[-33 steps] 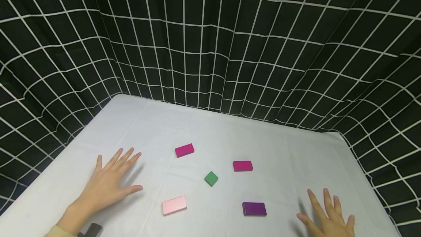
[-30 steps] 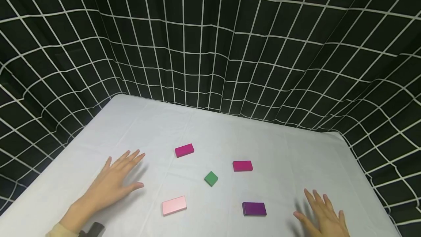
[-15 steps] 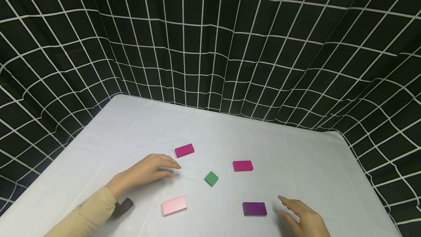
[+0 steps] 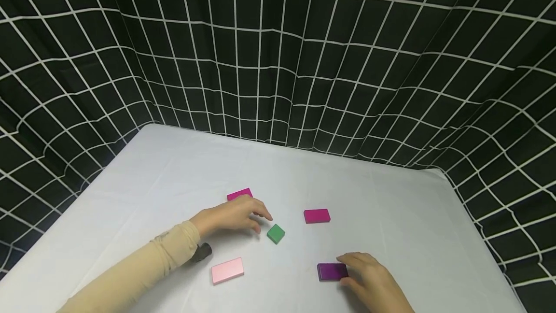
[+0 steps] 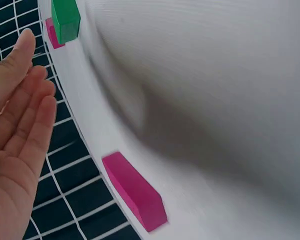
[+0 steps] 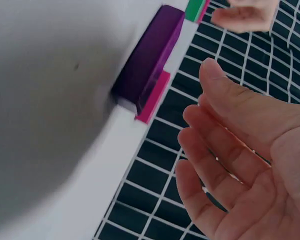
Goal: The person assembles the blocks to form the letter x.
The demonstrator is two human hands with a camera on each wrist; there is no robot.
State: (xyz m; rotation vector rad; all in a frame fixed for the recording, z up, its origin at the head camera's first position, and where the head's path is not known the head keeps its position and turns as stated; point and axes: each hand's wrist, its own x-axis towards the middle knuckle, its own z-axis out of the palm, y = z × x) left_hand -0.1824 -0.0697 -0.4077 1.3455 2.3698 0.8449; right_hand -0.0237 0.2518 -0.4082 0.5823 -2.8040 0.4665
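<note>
My left hand (image 4: 234, 214) hovers just left of a small green block (image 4: 275, 234), fingers loosely bent and apart from it. That hand partly covers a magenta block (image 4: 239, 193) behind it. My right hand (image 4: 374, 279) is at the right end of a purple block (image 4: 330, 272), thumb on the near side and fingers on the far side. In the right wrist view a gap shows between the purple block (image 6: 149, 57) and the fingertips. The green block (image 5: 66, 22) stands beyond my left thumb tip in the left wrist view.
A second magenta block (image 4: 317, 216) lies right of the green one. Nearer the front left is a pale pink block (image 4: 228, 271). All rest on a white cloth-covered table (image 4: 404, 216). Black curtains (image 4: 243, 52) with a white grid hang behind and at both sides.
Both hands have moved inward from the sides, the left to the green block and the right to the purple block. Their spread fingers have bent. The blocks stay put; the head view shifted slightly.
</note>
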